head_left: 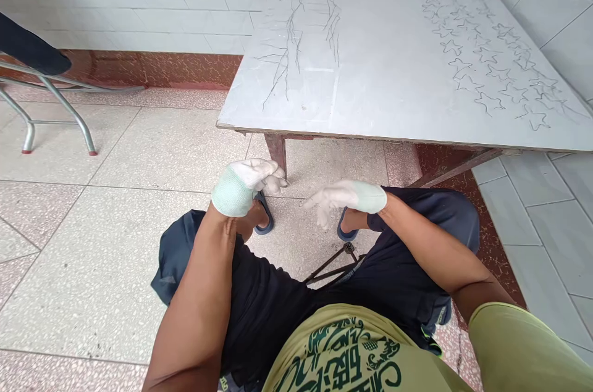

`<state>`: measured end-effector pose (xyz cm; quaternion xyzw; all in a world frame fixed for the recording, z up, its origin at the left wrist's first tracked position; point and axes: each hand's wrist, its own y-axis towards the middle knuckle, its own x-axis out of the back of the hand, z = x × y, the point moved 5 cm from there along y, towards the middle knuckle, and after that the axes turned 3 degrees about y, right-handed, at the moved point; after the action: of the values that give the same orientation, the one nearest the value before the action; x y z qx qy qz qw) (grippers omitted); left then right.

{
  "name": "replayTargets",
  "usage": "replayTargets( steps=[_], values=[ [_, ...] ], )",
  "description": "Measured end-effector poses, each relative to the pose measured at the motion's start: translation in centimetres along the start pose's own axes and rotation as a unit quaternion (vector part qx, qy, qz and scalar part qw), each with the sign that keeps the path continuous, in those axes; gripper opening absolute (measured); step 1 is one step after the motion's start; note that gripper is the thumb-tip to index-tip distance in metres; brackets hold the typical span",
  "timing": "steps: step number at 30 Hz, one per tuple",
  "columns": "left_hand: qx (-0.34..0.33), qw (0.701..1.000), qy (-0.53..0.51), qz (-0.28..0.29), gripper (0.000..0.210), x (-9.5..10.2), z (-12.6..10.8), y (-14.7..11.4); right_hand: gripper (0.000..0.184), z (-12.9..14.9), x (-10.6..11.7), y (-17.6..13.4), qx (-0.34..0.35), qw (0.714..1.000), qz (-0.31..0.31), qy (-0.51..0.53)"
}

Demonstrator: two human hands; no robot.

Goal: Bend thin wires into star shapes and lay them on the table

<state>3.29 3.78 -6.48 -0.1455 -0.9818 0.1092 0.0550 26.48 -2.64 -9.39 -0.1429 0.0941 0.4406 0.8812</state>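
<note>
My left hand (259, 175), in a white glove with a pale green cuff, is held over the floor in front of the table. Its fingers are pinched together, and a short bit of thin wire (288, 181) sticks out from the fingertips. To its right, my right hand (340, 197) wears a matching glove. Its fingers are apart and somewhat blurred, with nothing visible in them. Thin wire pieces (291, 28) lie in loose rows on the left half of the table. Many wire stars (486, 55) are spread over the right side.
The white-topped table (380, 95) stands against tiled walls, its near edge just beyond my hands. Between my legs is a dark folding metal frame (331, 270). At the far left, a person's dark-clothed leg (32, 49) shows by a metal-legged stool (60, 102).
</note>
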Motion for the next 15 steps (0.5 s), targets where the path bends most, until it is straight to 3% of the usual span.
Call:
replayTargets(
  steps=[3, 7, 9, 11, 15],
  values=[
    [-0.019, 1.000, 0.019, -0.015, 0.044, 0.3, -0.1, -0.1, 0.064, 2.1, 1.8, -0.3, 0.028, 0.990, -0.122, -0.066],
    [-0.007, 0.995, 0.099, -0.030, 0.037, -0.7, 0.0, -0.2, 0.045, 2.5, 1.8, 1.1, -0.014, 0.924, -0.288, -0.250],
    [-0.006, 0.992, 0.119, -0.037, 0.034, -1.5, -0.1, -0.4, 0.040, 1.8, 0.9, 2.3, -0.029, 0.884, -0.308, -0.350],
    [-0.008, 0.991, 0.126, -0.034, 0.030, -2.3, -0.2, -0.6, 0.038, 0.8, -0.1, 3.3, -0.021, 0.850, -0.288, -0.441],
    [0.004, 0.991, 0.130, -0.023, 0.023, -3.2, -0.2, -0.6, 0.033, -1.0, -0.7, 3.6, -0.001, 0.822, -0.255, -0.509]
  ],
)
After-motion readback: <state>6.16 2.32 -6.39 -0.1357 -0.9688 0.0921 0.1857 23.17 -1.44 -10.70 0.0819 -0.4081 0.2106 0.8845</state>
